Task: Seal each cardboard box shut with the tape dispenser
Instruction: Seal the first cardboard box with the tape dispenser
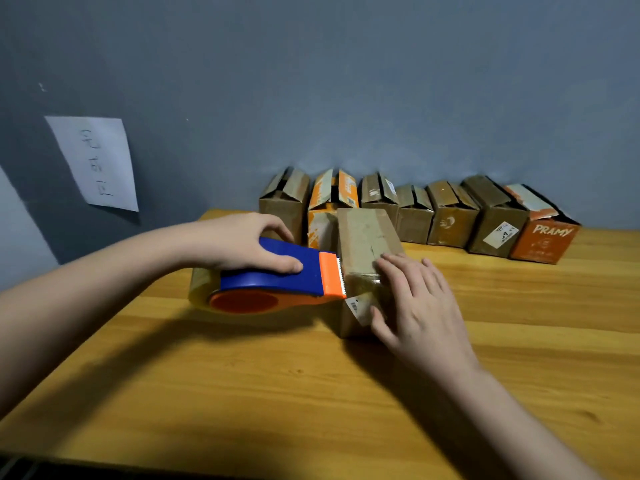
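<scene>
The tape dispenser (277, 275) is gripped by the left hand (249, 244), its toothed edge right up against the cardboard box (363, 237) mid-counter (311, 393). The box is pressed by the flat, relaxed-fingered right hand (419, 306).

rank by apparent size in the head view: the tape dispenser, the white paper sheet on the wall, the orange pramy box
1. Blue and orange plastic tape dispenser, though it is nearest the camera.
2-3. White paper sheet and orange PRAMY cardboard box look alike, so unranked.
</scene>
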